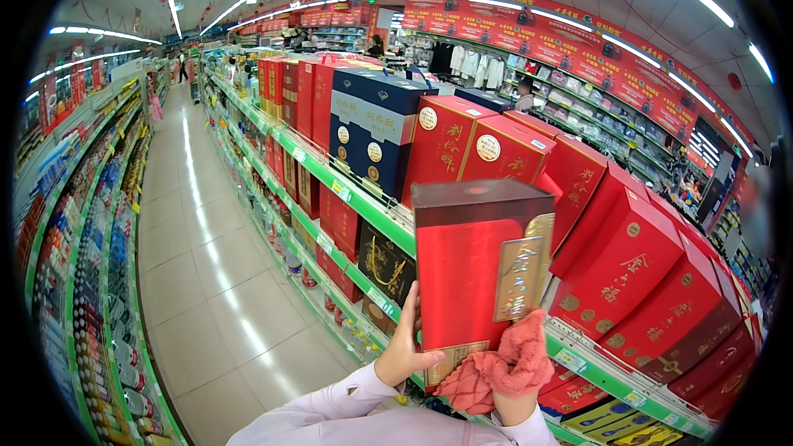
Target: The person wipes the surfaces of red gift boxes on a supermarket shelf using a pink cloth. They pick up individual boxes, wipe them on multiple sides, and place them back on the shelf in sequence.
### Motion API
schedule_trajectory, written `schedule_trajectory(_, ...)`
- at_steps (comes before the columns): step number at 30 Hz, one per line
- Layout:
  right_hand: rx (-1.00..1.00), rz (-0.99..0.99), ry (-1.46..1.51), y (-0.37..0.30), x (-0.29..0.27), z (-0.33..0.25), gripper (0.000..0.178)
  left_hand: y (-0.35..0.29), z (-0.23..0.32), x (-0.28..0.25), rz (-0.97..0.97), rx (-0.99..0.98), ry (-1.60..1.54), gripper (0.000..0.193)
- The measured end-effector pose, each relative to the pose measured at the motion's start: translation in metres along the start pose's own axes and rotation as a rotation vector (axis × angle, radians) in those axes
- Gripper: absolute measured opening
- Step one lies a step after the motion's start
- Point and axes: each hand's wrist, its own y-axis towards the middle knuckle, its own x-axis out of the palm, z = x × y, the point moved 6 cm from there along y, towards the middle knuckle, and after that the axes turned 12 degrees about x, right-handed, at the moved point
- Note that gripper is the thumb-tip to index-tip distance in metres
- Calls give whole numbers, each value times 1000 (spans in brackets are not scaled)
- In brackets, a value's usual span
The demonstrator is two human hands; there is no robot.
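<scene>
A tall red gift box (pixel 458 281) with a dark lid and a gold label plate stands upright before me, held out in front of the shelf. My left hand (pixel 402 348) grips its left side, thumb across the lower front and fingers partly hidden behind the edge. Bunched in my right hand (pixel 516 405) is a coral-pink fluffy cloth (pixel 500 363), pressed against the box's lower right corner. The cloth covers most of that hand's fingers.
A green-edged shelf (pixel 388 219) runs along the aisle, carrying red boxes (pixel 624 272) to the right and a dark blue box (pixel 372 128) behind. More boxes fill the lower tiers. Across the tiled floor (pixel 198 281), bottles (pixel 91 306) line the left shelving. People stand farther off.
</scene>
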Motion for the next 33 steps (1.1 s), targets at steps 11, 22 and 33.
schedule_trajectory(11,-2,-447,79,-12,10,-5,72,-165,-38,6,327,-285,-97,117)
schedule_trajectory(22,-381,-1230,461,-164,-35,-82,84,-281,-61,5,409,-578,-436,74)
schedule_trajectory(33,-426,-1183,358,-138,10,-111,52,-324,-92,-6,361,-734,-597,83)
